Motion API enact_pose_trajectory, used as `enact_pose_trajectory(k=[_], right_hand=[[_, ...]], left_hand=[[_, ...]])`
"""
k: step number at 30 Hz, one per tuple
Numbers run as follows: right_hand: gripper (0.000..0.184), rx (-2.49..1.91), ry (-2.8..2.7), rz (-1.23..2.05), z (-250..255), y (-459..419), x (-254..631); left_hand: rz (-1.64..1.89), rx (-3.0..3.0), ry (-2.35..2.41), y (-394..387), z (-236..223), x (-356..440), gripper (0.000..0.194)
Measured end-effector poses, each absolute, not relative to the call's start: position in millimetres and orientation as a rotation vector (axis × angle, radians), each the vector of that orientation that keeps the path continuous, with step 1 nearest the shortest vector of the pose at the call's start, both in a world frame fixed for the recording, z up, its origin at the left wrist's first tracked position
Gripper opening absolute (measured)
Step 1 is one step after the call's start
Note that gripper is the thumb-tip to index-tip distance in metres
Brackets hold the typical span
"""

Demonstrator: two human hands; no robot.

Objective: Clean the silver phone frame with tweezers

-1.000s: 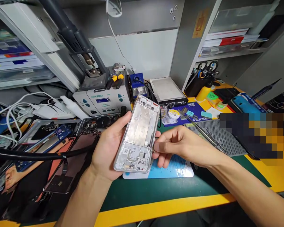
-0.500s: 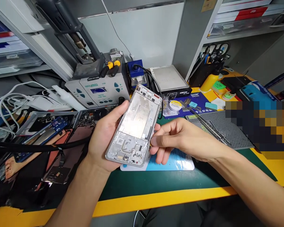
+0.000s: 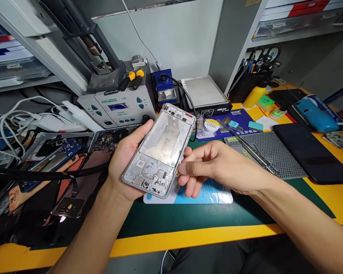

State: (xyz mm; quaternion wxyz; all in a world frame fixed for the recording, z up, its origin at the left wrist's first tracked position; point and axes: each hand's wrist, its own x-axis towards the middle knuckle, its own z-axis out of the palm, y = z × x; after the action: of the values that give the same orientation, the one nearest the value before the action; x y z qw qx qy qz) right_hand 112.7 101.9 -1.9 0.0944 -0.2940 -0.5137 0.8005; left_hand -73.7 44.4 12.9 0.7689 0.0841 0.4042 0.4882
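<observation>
A silver phone frame (image 3: 161, 150), bare of its inner parts, lies tilted in my left hand (image 3: 124, 156). My left thumb runs along its left edge, and the other fingers pass beneath it. My right hand (image 3: 208, 165) is at the frame's right edge, with thumb and fingertips pinched together there. A tiny bit of yellow shows at that pinch, too small to name. Handwriting and a square code mark the frame's lower part. Below the hands, a blue and white sheet (image 3: 217, 192) rests on the green mat (image 3: 205, 215).
Tweezers (image 3: 254, 152) lie on a grey perforated mat (image 3: 286, 152), beside a dark phone (image 3: 317, 154). Behind stand a rework station (image 3: 118, 108) and a flat heating plate (image 3: 204, 91). Phone parts (image 3: 71, 167) crowd the left side, with a thick black cable (image 3: 45, 177) across them.
The phone frame and my left hand have shifted slightly left and the frame has tilted a little. My right hand stays pinched at its edge.
</observation>
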Motion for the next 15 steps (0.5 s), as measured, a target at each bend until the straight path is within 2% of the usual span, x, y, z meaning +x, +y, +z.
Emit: enact_pose_trajectory(k=[7, 12, 15], right_hand=[[0.049, -0.848, -1.529, 2.363, -3, 101, 113], [0.039, -0.84, -1.538, 2.347, -2, 100, 113], [0.037, -0.832, -1.551, 2.339, -2, 99, 114]], left_hand=[[1.085, 0.212, 0.844, 39, 18, -71, 0.062], [0.939, 0.368, 0.544, 46, 6, -84, 0.081], [0.924, 0.413, 0.429, 48, -1, -89, 0.083]])
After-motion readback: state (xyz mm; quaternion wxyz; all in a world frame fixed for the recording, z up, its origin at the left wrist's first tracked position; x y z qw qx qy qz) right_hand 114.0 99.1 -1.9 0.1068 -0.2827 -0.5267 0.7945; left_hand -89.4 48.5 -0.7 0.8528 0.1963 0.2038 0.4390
